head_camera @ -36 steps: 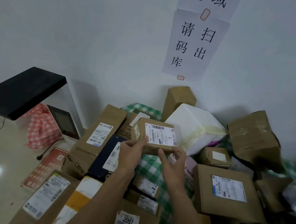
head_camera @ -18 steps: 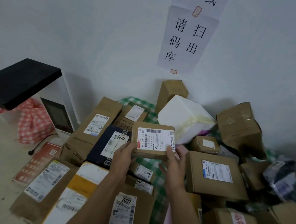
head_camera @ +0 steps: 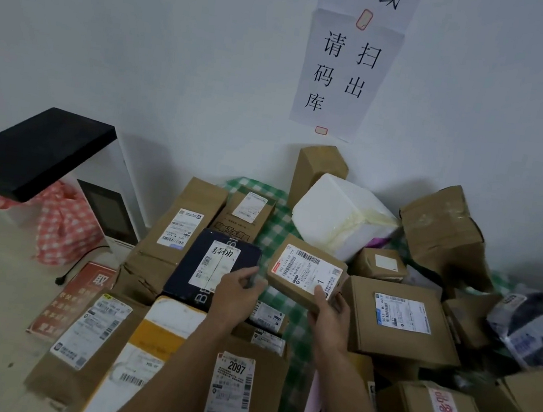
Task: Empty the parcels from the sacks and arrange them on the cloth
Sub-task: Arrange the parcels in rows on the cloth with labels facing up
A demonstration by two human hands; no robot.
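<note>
A small brown cardboard parcel with a white barcode label hangs tilted just above the green-and-white checked cloth. My right hand grips its near right corner, thumb on the label. My left hand sits at the parcel's left corner with its fingers curled. A dark gap there hides whether that hand still holds the parcel. No sack shows in view.
Parcels crowd the cloth: a navy one, a white foam box, a wide brown box, and a box marked 2097. A black-topped white stand, a red checked bag and a red sign are on the left.
The small parcel has come down and to the right, towards the cloth, and now tilts. My left hand has slid off its left side to the corner.
</note>
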